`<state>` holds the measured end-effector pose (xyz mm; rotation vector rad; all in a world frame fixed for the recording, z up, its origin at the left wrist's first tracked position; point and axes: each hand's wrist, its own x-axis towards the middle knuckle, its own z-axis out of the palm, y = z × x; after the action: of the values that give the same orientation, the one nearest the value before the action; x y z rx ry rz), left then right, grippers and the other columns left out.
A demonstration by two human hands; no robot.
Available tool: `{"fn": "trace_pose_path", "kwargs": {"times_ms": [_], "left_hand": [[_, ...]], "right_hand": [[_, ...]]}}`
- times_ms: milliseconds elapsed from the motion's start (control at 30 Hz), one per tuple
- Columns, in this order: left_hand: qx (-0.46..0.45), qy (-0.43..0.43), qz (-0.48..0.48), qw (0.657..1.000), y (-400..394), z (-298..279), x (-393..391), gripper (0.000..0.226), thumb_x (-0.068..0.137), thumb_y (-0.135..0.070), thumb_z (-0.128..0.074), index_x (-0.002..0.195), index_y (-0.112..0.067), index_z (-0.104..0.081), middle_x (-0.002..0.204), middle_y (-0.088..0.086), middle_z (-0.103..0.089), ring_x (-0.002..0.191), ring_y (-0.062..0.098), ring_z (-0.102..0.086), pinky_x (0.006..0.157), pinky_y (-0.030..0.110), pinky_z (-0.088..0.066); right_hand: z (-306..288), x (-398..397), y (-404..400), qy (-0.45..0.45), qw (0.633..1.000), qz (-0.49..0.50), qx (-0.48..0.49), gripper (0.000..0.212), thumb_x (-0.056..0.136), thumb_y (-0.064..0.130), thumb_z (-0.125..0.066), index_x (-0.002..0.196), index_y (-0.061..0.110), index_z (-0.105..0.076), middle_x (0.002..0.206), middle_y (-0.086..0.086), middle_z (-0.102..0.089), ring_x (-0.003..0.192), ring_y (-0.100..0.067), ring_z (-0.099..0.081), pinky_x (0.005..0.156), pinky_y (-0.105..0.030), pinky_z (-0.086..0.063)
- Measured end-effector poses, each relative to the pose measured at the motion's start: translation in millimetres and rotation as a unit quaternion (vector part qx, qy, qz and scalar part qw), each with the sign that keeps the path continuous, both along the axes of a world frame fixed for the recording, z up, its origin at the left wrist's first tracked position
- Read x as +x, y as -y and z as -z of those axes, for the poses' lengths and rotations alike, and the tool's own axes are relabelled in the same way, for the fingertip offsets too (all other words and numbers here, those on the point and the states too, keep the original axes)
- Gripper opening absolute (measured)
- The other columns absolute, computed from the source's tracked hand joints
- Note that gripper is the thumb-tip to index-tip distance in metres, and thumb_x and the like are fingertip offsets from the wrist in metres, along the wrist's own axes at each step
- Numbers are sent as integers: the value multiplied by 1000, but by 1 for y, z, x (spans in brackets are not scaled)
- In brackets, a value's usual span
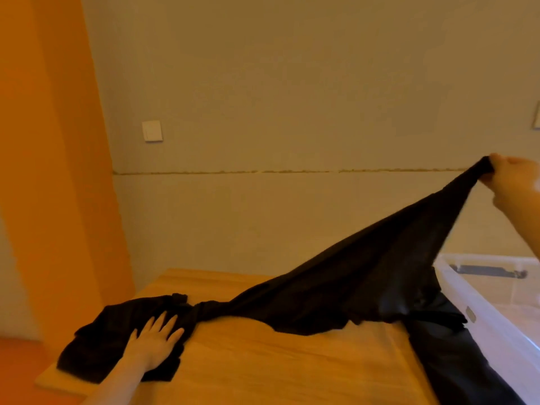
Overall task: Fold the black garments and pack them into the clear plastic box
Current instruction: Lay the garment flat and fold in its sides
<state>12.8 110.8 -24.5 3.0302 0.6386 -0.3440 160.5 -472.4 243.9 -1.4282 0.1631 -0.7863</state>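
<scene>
A black garment [365,276] stretches across the wooden table [263,366] from lower left up to the right. My left hand [156,343] lies flat with spread fingers on the garment's bunched left end, pressing it to the table. My right hand [508,182] is raised high at the right and grips the garment's other end, pulling the cloth taut in the air. More black fabric [455,363] lies on the table beside the clear plastic box [491,320] at the right edge.
A beige wall with a white switch plate [152,130] stands behind the table. An orange column [58,171] rises at the left. The table's left edge and far edge are close to the garment.
</scene>
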Motion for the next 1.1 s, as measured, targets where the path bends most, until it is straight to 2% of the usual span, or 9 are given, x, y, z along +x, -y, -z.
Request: {"fn": "trace_pose_path", "kwargs": {"times_ms": [133,200,300,333,433,567,733,900,1100], "left_hand": [[27,-28,-11,999,21,-14,9,62,96,-57,-12,150,-28,-5,159,2,6,145,28,4,115,51,-4],[92,25,15,995,50,-30,16,57,97,-56,-15,144,-28,-32,154,5,-24,142,28,-20,113,48,-16],[17,220,130,967,113,-72,31,36,100,-45,-30,103,-25,-61,99,-1,-62,101,17,-59,77,20,-42],[-59,265,158,949,137,-91,36,33,100,-41,-36,99,-22,-62,94,-2,-63,96,16,-61,70,18,-41],[-263,357,221,868,211,-154,47,33,97,-34,-47,121,-15,-60,118,-4,-62,112,11,-55,89,20,-41],[-487,327,301,752,297,-220,52,48,92,-30,-58,136,-17,-44,136,-5,-49,127,9,-43,103,27,-38],[-631,316,275,653,338,-242,66,30,92,-16,-58,121,-10,-53,105,3,-63,91,9,-61,70,13,-48],[-641,357,249,632,337,-230,68,16,94,-7,-51,85,-13,-62,79,0,-62,73,9,-60,72,18,-49],[-666,315,259,624,349,-237,58,20,92,-21,-59,109,-11,-56,100,1,-63,93,16,-61,84,30,-47]], "right_hand": [[4,1,-4,-54,982,-141,-116,16,93,11,-53,81,2,-58,67,-6,-62,51,-4,-64,53,-18,-54],[8,0,-16,-83,952,-195,-222,19,93,10,-52,77,4,-60,77,-12,-63,59,-10,-65,66,-24,-57],[2,-10,-37,-82,927,-230,-283,20,93,10,-52,77,3,-62,83,-14,-62,76,-21,-61,65,-21,-57],[-2,-14,-43,-79,922,-239,-294,20,93,10,-52,78,2,-63,83,-14,-62,76,-21,-60,61,-17,-56],[-16,-24,-62,-71,898,-271,-340,20,92,11,-53,78,3,-64,83,-13,-63,77,-20,-61,58,-12,-54],[-29,-40,-90,-45,863,-318,-390,19,92,10,-53,82,-1,-65,81,-11,-62,74,-17,-61,60,-11,-51],[-34,-53,-101,-23,846,-337,-412,21,95,11,-49,83,1,-64,76,-5,-61,68,-11,-59,64,-18,-50],[-30,-53,-83,5,887,-346,-305,25,98,18,-43,89,10,-65,51,9,-47,51,-8,-40,52,-17,-43],[-30,-63,-93,24,869,-394,-300,30,99,18,-41,78,8,-59,46,6,-46,44,-9,-37,48,-17,-39]]}}
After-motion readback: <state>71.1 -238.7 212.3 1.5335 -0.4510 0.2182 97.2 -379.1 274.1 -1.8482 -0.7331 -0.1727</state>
